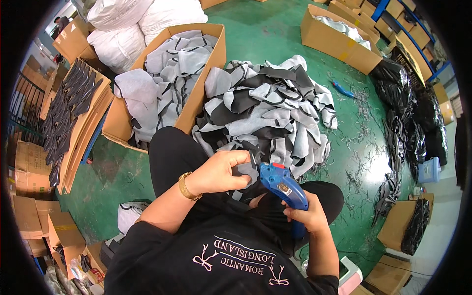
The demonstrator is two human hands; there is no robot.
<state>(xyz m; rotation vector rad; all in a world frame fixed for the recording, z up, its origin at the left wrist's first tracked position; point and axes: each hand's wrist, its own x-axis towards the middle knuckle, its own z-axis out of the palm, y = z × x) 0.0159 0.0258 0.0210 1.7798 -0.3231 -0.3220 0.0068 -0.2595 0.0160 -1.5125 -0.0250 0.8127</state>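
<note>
My right hand (pixel 310 215) is wrapped round the handle of blue electric scissors (pixel 282 184), their head pointing up and left. My left hand (pixel 220 172), with a gold watch on the wrist, pinches a grey fabric piece (pixel 247 172) with a dark edge, right beside the cutting head. Whether the blades touch the fabric I cannot tell. Just beyond both hands lies a heap of grey and black fabric pieces (pixel 268 110) on the floor.
A long cardboard box (pixel 220 54) of similar pieces stands left of the heap, with white sacks (pixel 115 46) behind. Another blue tool (pixel 342 89) lies amid dark trimmings on the green floor. Black plastic bags (pixel 393 81) line the right; black parts on cardboard (pixel 91 132) stand left.
</note>
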